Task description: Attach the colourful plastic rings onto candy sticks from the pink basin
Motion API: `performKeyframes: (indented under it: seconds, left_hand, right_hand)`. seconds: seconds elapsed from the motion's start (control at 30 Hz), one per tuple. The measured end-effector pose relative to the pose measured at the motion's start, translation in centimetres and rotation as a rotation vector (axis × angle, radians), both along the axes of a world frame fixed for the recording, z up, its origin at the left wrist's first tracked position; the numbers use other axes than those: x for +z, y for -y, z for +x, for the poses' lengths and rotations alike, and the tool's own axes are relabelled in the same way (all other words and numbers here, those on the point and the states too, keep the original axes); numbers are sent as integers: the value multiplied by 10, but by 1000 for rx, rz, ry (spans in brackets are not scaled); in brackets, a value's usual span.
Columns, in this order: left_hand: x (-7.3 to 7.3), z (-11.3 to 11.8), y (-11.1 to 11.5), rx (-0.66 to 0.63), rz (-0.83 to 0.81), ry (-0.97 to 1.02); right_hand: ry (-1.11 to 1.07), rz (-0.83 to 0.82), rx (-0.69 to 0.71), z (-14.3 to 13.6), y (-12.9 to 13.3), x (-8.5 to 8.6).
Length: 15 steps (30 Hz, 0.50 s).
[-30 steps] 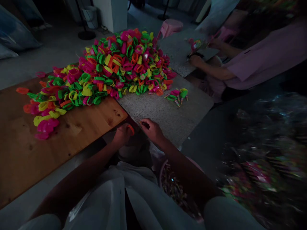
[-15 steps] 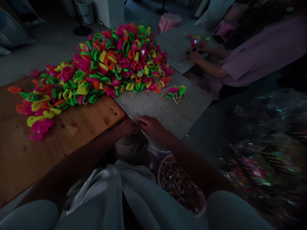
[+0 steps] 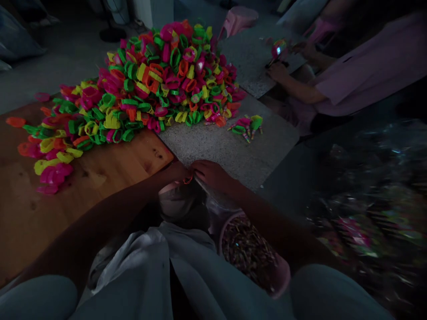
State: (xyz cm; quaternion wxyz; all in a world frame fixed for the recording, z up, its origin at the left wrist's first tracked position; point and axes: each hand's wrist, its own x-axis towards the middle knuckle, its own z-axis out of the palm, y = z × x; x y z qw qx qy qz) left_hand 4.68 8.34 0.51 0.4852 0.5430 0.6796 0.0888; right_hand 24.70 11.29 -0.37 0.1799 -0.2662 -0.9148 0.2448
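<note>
My left hand is closed at the near edge of the tables, with a small orange ring-shaped piece at its fingertips. Right beside it, my right hand has its fingers curled together; what they pinch is too dark to make out. The two hands nearly touch. Beyond them lies a large heap of pink, green, yellow and orange plastic watch-like pieces. A small group of such pieces with striped sticks lies on the grey tabletop. Below my right forearm is a pink tub of small sticks.
The wooden tabletop is at left. At upper right another person's hands work over a colourful item. A pink stool stands behind the heap. Clear plastic bags with colourful contents fill the right side.
The view has shifted slightly. My hands stay together at the table edge, with the orange piece still at my left fingertips. The other person's far hand has moved away from the near one.
</note>
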Motion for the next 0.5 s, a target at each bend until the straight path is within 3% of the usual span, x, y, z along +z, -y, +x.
performKeyframes:
  seconds: [0.27,0.5]
  left_hand:
    - [4,2,-4,-44,-84,-91]
    - [1,0,-6,-71,-71,-78]
  right_hand:
    - [-104,-81,46,5,-11,-2]
    - [-63,-78,20,4,-10,3]
